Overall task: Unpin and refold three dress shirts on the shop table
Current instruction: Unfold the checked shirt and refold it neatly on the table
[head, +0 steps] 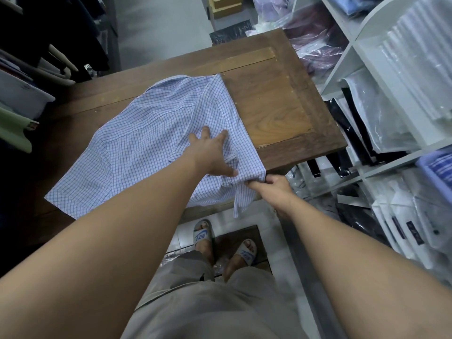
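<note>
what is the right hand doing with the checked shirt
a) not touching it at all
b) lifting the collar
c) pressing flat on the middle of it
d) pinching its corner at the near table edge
d: the right hand pinches the corner of the shirt at the near edge of the table, while the left hand lies spread flat on the cloth.

The shirt is white with a fine check of blue and purple lines. The table is dark brown wood with a lighter, golden-brown inset panel showing grain. The shelf is white, holding packed garments in maroon, black and white. The slides are grey with a blue and white logo, the shorts khaki grey, the floor tiles white
</note>
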A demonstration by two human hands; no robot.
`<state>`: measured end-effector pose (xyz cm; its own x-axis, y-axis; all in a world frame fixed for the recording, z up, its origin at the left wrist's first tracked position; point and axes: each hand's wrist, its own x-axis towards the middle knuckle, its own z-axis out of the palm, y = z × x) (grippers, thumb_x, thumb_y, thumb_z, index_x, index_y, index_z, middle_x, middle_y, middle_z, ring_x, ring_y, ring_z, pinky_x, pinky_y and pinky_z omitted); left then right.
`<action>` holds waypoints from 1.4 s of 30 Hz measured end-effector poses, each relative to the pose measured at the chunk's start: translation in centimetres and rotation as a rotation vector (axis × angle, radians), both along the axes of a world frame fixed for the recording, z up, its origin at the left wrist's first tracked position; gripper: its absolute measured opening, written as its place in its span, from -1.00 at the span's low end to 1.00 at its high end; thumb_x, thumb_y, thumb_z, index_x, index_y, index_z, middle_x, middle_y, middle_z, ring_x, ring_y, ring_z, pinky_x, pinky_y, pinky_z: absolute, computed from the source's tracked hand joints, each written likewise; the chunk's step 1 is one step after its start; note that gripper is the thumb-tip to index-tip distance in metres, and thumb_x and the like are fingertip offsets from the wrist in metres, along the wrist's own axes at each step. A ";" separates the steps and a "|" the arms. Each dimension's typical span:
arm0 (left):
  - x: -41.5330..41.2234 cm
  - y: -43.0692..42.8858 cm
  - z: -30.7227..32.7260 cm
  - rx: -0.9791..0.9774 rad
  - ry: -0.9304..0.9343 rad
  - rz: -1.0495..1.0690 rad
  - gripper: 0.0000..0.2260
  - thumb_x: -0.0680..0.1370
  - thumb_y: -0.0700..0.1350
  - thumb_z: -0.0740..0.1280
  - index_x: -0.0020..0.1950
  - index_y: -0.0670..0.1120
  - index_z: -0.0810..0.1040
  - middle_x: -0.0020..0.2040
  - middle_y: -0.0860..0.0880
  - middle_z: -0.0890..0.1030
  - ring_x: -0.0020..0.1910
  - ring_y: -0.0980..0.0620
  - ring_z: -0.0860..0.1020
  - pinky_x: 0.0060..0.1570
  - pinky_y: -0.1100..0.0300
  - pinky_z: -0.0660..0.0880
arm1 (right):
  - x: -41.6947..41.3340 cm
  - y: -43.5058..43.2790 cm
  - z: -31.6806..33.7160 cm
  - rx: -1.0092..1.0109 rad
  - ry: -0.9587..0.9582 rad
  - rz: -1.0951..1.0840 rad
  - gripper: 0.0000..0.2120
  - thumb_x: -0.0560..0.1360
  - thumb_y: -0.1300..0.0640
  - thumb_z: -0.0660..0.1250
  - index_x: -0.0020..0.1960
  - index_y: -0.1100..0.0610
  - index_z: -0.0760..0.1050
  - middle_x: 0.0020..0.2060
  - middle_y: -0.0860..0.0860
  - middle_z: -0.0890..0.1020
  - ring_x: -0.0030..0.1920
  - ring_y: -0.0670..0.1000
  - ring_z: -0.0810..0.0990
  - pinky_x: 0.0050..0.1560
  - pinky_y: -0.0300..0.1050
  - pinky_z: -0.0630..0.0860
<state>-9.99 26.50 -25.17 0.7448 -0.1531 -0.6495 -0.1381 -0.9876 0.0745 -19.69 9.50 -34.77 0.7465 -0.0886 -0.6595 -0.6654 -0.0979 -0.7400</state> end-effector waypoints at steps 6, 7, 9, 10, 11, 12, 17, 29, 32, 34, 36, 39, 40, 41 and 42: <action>0.4 -0.3 -0.1 0.028 0.010 0.010 0.12 0.36 0.38 0.47 0.63 0.18 -0.25 0.64 -0.14 -0.23 0.56 -0.44 -0.19 0.42 -0.42 0.12 | -0.5 -0.7 0.3 -0.012 0.021 0.041 -0.86 0.52 0.08 0.48 0.05 0.07 0.63 -0.10 -0.11 0.69 -0.02 -0.12 0.66 -0.22 -0.34 0.48; 0.3 -0.3 -0.1 0.033 0.012 0.014 0.12 0.36 0.37 0.47 0.63 0.18 -0.25 0.64 -0.14 -0.24 0.56 -0.44 -0.19 0.42 -0.43 0.13 | -0.5 -0.7 0.5 -0.026 0.031 0.052 -0.87 0.53 0.07 0.47 0.04 0.08 0.63 -0.08 -0.09 0.70 -0.03 -0.11 0.65 -0.24 -0.34 0.47; 0.2 -0.5 0.0 0.032 0.013 0.019 0.11 0.37 0.36 0.47 0.63 0.18 -0.25 0.64 -0.14 -0.25 0.56 -0.43 -0.19 0.41 -0.44 0.12 | -0.4 -0.8 0.7 -0.056 0.044 0.074 -0.85 0.53 0.05 0.47 0.04 0.10 0.64 -0.05 -0.05 0.70 -0.01 -0.09 0.64 -0.24 -0.29 0.46; 0.2 -0.5 0.1 0.030 0.016 0.021 0.11 0.37 0.35 0.48 0.63 0.18 -0.25 0.64 -0.14 -0.26 0.56 -0.43 -0.19 0.42 -0.44 0.12 | -0.4 -0.9 0.7 -0.072 0.049 0.081 -0.85 0.52 0.04 0.48 0.03 0.10 0.64 -0.04 -0.04 0.70 0.00 -0.07 0.64 -0.23 -0.27 0.46; 0.2 -0.5 0.1 0.029 0.022 0.023 0.11 0.37 0.35 0.48 0.63 0.18 -0.25 0.64 -0.14 -0.26 0.56 -0.43 -0.20 0.42 -0.44 0.12 | -0.4 -0.9 0.7 -0.083 0.052 0.086 -0.86 0.52 0.05 0.49 0.01 0.10 0.65 -0.04 -0.04 0.71 0.00 -0.06 0.65 -0.21 -0.26 0.47; 0.2 -0.5 0.0 0.030 0.029 0.026 0.11 0.37 0.35 0.48 0.63 0.18 -0.26 0.63 -0.14 -0.27 0.56 -0.43 -0.21 0.42 -0.44 0.11 | -0.5 -0.9 0.9 -0.090 0.054 0.089 -0.87 0.51 0.05 0.49 -0.01 0.09 0.65 -0.05 -0.03 0.71 0.00 -0.05 0.66 -0.19 -0.24 0.49; 0.3 -0.5 1.4 0.021 0.050 0.025 0.05 0.45 0.21 0.49 0.64 0.14 -0.23 0.64 -0.17 -0.22 0.56 -0.45 -0.18 0.46 -0.37 0.04 | -0.8 -1.0 1.5 -0.114 0.007 0.156 -0.85 0.47 0.10 0.53 0.00 0.12 0.67 -0.10 -0.07 0.73 -0.06 -0.12 0.68 -0.06 -0.20 0.58; -3.1 -0.7 2.0 -0.120 -0.309 0.113 -0.67 0.54 0.17 0.37 0.01 -0.09 0.44 -0.01 -0.05 0.57 0.01 -0.09 0.55 -0.12 0.08 0.42 | -1.1 0.5 2.5 -0.186 -0.041 0.012 -0.90 0.53 0.06 0.47 -0.09 0.08 0.66 -0.14 -0.03 0.74 -0.11 -0.03 0.72 -0.07 -0.04 0.67; -3.8 -0.4 1.5 -0.194 -0.128 0.257 -0.54 0.58 0.21 0.23 -0.12 -0.21 0.53 -0.28 0.02 0.66 -0.20 -0.02 0.65 -0.03 0.09 0.58 | -0.9 1.3 2.7 -0.181 -0.024 -0.048 -0.89 0.51 0.07 0.49 -0.13 0.09 0.64 -0.14 0.00 0.73 -0.11 0.00 0.72 -0.03 0.01 0.68; -4.5 -0.1 0.7 -0.262 0.055 0.366 -0.60 0.57 0.11 0.27 -0.20 -0.20 0.61 -0.42 -0.05 0.67 -0.37 -0.05 0.69 -0.15 0.04 0.68 | -1.1 1.7 2.8 -0.169 -0.027 -0.074 -0.91 0.51 0.07 0.50 -0.12 0.06 0.63 -0.12 -0.01 0.73 -0.09 -0.02 0.71 0.00 0.02 0.67; -5.4 -0.1 0.3 -0.287 0.129 0.434 -0.64 0.57 0.08 0.33 -0.19 -0.22 0.60 -0.40 -0.11 0.67 -0.37 -0.08 0.70 -0.22 0.02 0.69 | -1.4 2.1 2.9 -0.152 -0.039 -0.104 -0.91 0.50 0.06 0.50 -0.12 0.03 0.62 -0.11 -0.02 0.72 -0.08 -0.03 0.70 0.01 0.01 0.67; -6.8 -0.9 0.5 -0.284 0.164 0.476 -0.58 0.60 0.16 0.30 0.04 -0.23 0.56 -0.18 -0.14 0.64 -0.22 -0.08 0.67 -0.17 0.06 0.67 | -1.8 2.4 3.2 -0.115 -0.036 -0.141 -0.89 0.49 0.02 0.51 -0.11 0.02 0.62 -0.13 -0.04 0.72 -0.06 0.01 0.70 0.03 0.05 0.65; -7.3 -1.2 0.6 -0.293 0.232 0.532 -0.54 0.63 0.16 0.25 0.19 -0.25 0.52 -0.05 -0.17 0.63 -0.11 -0.10 0.66 -0.08 0.01 0.66 | -1.9 2.5 3.2 -0.104 -0.037 -0.148 -0.89 0.49 0.02 0.51 -0.10 0.03 0.63 -0.13 -0.03 0.73 -0.05 0.03 0.70 0.05 0.09 0.65; -7.7 -1.6 0.7 -0.314 0.326 0.596 -0.51 0.66 0.15 0.19 0.35 -0.25 0.43 0.12 -0.21 0.59 0.03 -0.15 0.63 0.03 -0.05 0.64 | -1.9 2.5 3.1 -0.100 -0.037 -0.155 -0.89 0.49 0.02 0.51 -0.09 0.03 0.63 -0.12 -0.02 0.73 -0.04 0.04 0.71 0.08 0.13 0.65; -8.2 -1.9 0.8 -0.354 0.419 0.663 -0.49 0.68 0.13 0.14 0.48 -0.21 0.33 0.29 -0.23 0.51 0.16 -0.19 0.58 0.13 -0.11 0.60 | -2.0 2.5 3.2 -0.100 -0.035 -0.162 -0.91 0.50 0.04 0.50 -0.08 0.03 0.63 -0.12 -0.02 0.74 -0.03 0.05 0.71 0.09 0.16 0.64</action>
